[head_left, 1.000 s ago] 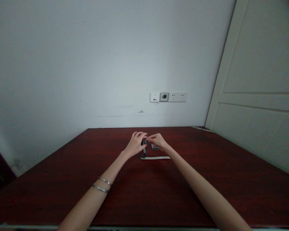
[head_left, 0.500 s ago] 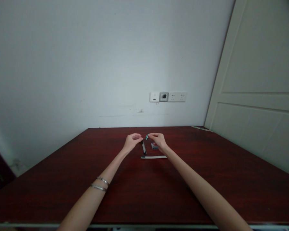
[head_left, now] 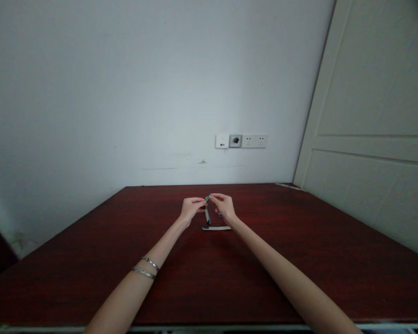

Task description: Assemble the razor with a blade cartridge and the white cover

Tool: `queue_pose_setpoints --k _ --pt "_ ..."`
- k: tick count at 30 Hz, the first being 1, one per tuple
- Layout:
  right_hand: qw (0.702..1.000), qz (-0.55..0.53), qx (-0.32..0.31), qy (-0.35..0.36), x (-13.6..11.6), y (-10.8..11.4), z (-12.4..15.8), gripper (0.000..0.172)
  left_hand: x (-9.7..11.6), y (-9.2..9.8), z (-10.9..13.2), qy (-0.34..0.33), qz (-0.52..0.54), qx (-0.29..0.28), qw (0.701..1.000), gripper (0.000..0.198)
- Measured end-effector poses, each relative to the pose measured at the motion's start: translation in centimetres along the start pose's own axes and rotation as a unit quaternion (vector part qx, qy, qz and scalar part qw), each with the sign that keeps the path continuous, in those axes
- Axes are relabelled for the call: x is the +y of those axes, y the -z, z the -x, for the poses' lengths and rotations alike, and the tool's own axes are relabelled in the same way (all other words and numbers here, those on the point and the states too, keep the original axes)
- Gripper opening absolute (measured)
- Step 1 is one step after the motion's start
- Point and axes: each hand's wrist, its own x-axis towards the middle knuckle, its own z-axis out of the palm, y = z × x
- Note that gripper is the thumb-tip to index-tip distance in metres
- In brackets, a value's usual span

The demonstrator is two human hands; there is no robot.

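A small green-and-white piece (head_left: 207,198), too small to name, is pinched between the fingertips of my two hands above the table. My right hand (head_left: 224,204) has its thumb and fingers closed on the piece's upper right end. From the other side, the fingertips of my left hand (head_left: 191,208) are pressed together at its lower end. Just below the hands is a narrow light-grey and black object (head_left: 208,216). Nearer to me lies a pale strip with a dark left end (head_left: 216,228); my right wrist hides its right end. Behind my right fingers, a small flat case (head_left: 220,215) is mostly covered.
The dark red wooden table (head_left: 195,278) runs back to a white wall with a row of sockets (head_left: 249,141). A thin pale strip (head_left: 290,186) lies at the far right edge. A cream panelled door (head_left: 372,139) stands on the right.
My right hand has moved left with the green piece, and my left fingertips now meet it. The flat case has become mostly hidden behind my right hand.
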Motion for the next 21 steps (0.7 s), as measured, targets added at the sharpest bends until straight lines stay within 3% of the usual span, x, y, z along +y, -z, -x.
queue_pose_setpoints --k 3,9,16,21 --pt "0.998 0.042 -0.006 0.037 0.0 0.5 -0.3 0.039 0.2 0.5 0.1 0.021 -0.035 -0.015 0.999 0.024" --pt "0.97 0.216 -0.054 0.102 0.0 1.9 -1.4 0.023 0.2 1.0 0.0 0.043 -0.07 -0.028 0.996 0.017" --pt "0.95 0.237 -0.115 0.17 -0.5 2.8 -1.6 0.022 0.3 1.0 0.0 0.03 -0.072 -0.041 0.996 0.013" --pt "0.942 0.257 -0.155 0.151 -0.6 3.5 -1.9 0.026 0.3 0.9 0.1 0.017 -0.073 -0.054 0.996 0.011"
